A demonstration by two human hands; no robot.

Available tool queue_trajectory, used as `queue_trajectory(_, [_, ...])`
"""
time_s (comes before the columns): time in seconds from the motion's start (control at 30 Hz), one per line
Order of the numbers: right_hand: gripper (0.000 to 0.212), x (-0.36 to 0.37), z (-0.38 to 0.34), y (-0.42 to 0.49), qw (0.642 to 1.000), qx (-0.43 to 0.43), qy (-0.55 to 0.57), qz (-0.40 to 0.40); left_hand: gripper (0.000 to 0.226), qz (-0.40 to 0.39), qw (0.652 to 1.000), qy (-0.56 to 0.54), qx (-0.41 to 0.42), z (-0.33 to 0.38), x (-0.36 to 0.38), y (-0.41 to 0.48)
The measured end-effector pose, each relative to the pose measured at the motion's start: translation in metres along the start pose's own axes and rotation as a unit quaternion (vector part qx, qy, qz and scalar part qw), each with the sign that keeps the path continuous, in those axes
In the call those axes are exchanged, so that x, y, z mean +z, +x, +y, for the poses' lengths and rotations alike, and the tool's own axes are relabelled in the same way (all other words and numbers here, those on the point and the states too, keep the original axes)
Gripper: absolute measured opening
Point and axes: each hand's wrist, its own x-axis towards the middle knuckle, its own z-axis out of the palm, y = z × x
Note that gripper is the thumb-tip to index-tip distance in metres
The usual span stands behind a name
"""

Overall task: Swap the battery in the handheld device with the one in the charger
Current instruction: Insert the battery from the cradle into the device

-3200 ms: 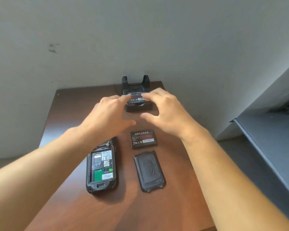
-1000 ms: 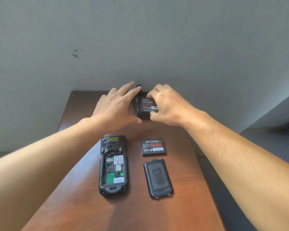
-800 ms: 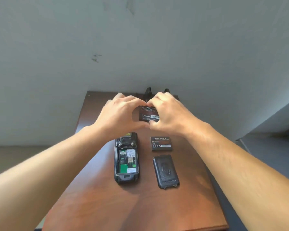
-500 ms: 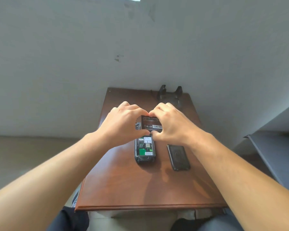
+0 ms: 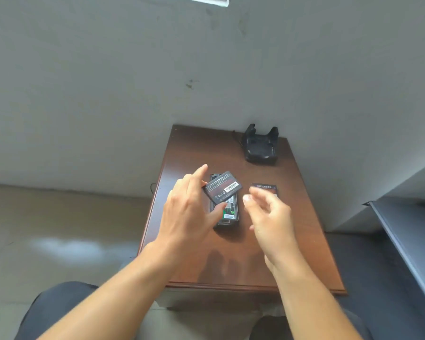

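Note:
A black battery (image 5: 222, 187) with a red label hangs tilted above the handheld device (image 5: 227, 212), which lies on its face with the battery bay uncovered. My left hand (image 5: 189, 212) pinches this battery between thumb and fingers. Just to the right, my right hand (image 5: 270, 214) hovers with fingers apart and nothing in it. A second battery (image 5: 264, 186) lies flat on the table, partly behind my right hand. The black charger cradle (image 5: 260, 148) stands at the table's far right corner with no battery in it. The device's back cover is hidden.
The brown wooden table (image 5: 182, 148) is small and stands against a grey wall. Its near edge is close to my knees. A grey shelf (image 5: 407, 231) runs along the right side. A thin cable leaves the charger at the back.
The battery came out of the charger and moved toward me, over the device. My right hand has let go of it and now only my left hand holds it. The camera view pulled back.

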Motion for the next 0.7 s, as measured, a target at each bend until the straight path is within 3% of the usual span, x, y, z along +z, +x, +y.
queue_trajectory(0.07, [0.020,0.009,-0.001,-0.012,0.978,0.156,0.129,-0.058,0.084,0.017,0.999,-0.015,-0.030,0.003,0.004,-0.004])
queue_trajectory(0.13, [0.024,0.017,-0.001,-0.017,0.963,0.201,0.157,-0.089,0.083,0.026,0.998,-0.013,-0.052,0.007,0.008,-0.009])
queue_trajectory(0.3, [0.030,0.030,-0.004,-0.013,0.942,0.217,0.240,-0.085,0.085,0.013,0.995,0.046,-0.084,0.017,0.015,-0.022])
queue_trajectory(0.43, [0.021,0.026,0.002,-0.002,0.954,0.203,0.210,-0.066,0.086,0.001,0.998,0.042,-0.042,0.016,0.014,-0.022])
queue_trajectory(0.6, [0.014,0.007,0.009,0.017,0.977,0.152,0.108,-0.100,0.093,-0.049,0.989,-0.136,-0.012,-0.006,-0.004,-0.009])
queue_trajectory(0.7, [0.024,0.002,0.017,0.025,0.977,0.140,0.090,-0.131,0.077,-0.097,0.972,-0.214,-0.003,-0.022,-0.008,-0.002])
